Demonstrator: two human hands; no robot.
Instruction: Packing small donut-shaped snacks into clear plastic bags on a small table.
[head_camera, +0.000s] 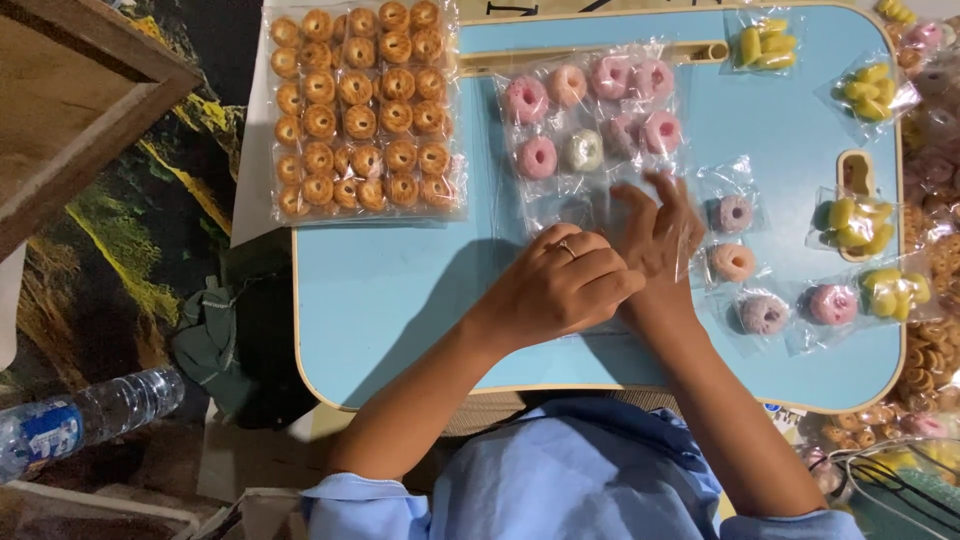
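Observation:
My left hand (560, 285), with a ring on one finger, is curled at the middle of the small blue table (380, 300) and pinches a clear plastic bag (685, 255). My right hand (660, 235) presses against it, fingers partly spread, with the same bag draped over them. Just beyond the fingers lies a pile of empty clear bags (575, 210). Further back are sealed packets of pink and white ring-shaped sweets (590, 115). To the right of my right hand, several single bagged rings (733, 262) lie in a column.
A clear tray of brown ring biscuits (360, 110) overhangs the table's back left corner. Packets of yellow sweets (857, 222) line the right side, with more bagged goods past the right edge. A water bottle (90, 415), green cloth (215, 340) and wooden furniture (70, 90) are at left.

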